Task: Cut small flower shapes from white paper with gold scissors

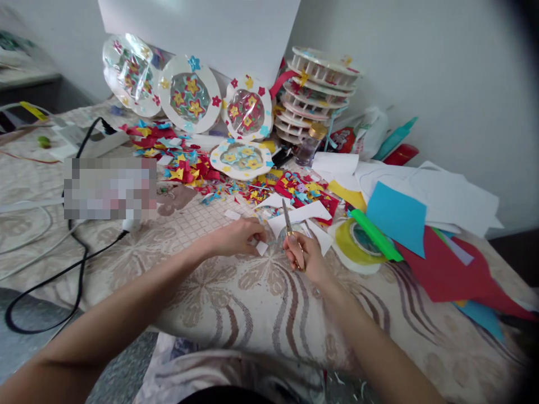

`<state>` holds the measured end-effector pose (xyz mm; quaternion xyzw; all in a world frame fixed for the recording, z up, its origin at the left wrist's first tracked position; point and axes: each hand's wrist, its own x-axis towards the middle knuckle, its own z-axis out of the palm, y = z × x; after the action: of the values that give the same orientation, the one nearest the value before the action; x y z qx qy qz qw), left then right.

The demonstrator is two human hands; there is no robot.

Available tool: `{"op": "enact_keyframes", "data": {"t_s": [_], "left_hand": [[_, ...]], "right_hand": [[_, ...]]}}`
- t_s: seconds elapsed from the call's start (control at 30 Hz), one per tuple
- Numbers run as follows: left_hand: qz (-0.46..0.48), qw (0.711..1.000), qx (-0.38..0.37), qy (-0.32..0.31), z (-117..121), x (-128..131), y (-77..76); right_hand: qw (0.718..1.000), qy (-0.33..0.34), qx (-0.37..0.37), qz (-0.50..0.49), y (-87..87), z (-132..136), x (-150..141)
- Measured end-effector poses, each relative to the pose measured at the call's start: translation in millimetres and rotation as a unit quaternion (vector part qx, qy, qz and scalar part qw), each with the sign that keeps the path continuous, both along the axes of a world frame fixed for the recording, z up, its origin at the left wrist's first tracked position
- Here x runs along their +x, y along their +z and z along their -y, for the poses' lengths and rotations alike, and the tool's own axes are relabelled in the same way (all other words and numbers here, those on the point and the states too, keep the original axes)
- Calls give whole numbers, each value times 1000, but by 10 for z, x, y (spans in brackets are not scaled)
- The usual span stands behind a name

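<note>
My right hand (pixel 304 257) is closed round the gold handles of small scissors (pixel 288 221), whose blades point up and away from me. My left hand (pixel 239 237) is curled on a small white paper piece (pixel 261 247) that lies on the patterned cloth just left of the scissors. White paper offcuts (pixel 300 214) lie right behind both hands. Farther back, a heap of red, yellow and blue paper scraps (pixel 191 167) spreads across the cloth.
Decorated paper plates (pixel 190 96) lean on the wall, beside a stack of plates (pixel 318 90). A small jar (pixel 310 143), coloured paper sheets (pixel 398 216), a green tube (pixel 376 234) and white sheets (pixel 438 188) lie right. Black cable (pixel 80 264) runs left.
</note>
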<state>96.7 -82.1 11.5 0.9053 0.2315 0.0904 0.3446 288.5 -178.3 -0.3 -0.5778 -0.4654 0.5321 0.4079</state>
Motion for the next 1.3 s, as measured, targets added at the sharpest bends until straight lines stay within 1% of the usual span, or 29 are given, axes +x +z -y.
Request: {"op": "enact_keyframes", "data": {"t_s": [0.07,0.13,0.23,0.3,0.4,0.5,0.57,0.63,0.7,0.8,0.87,0.93,1.1,1.2,1.3], "left_hand": [[17,1000,3,10,-14,-9,4],[41,998,-3,36,-27,-20,27],[95,990,-51,90,-21,-14,55],[141,980,-90,109,2,8,45],[189,967,-131,109,52,58,-16],[205,961,-154,105,102,106,-75],[217,952,-189,102,124,128,-88],[228,934,-255,104,132,140,-80],[220,912,-327,112,132,145,-62],[186,894,-388,124,133,145,-29],[187,884,-407,134,137,145,-8],[215,869,-419,154,137,146,10],[317,809,-457,191,105,148,34],[354,779,-478,198,89,140,51],[368,765,-489,201,84,127,66]], "right_hand": [[1000,0,2,-1,-6,-1,2],[1000,-3,0,-7,-8,0,1],[1000,-11,-2,-22,0,2,-21],[1000,-18,4,-21,3,1,-51],[999,-37,17,-22,-17,-5,-102],[997,-49,26,-51,-54,-9,-126],[996,-47,37,-67,-69,-9,-120],[995,-43,50,-73,-68,-8,-103],[995,-34,57,-74,-57,-8,-87],[996,-20,54,-65,-30,-2,-84],[997,-18,54,-58,-10,12,-91],[997,0,58,-50,10,37,-98],[992,83,92,8,25,110,-102],[992,92,81,40,26,133,-107],[990,94,77,68,45,142,-116]]}}
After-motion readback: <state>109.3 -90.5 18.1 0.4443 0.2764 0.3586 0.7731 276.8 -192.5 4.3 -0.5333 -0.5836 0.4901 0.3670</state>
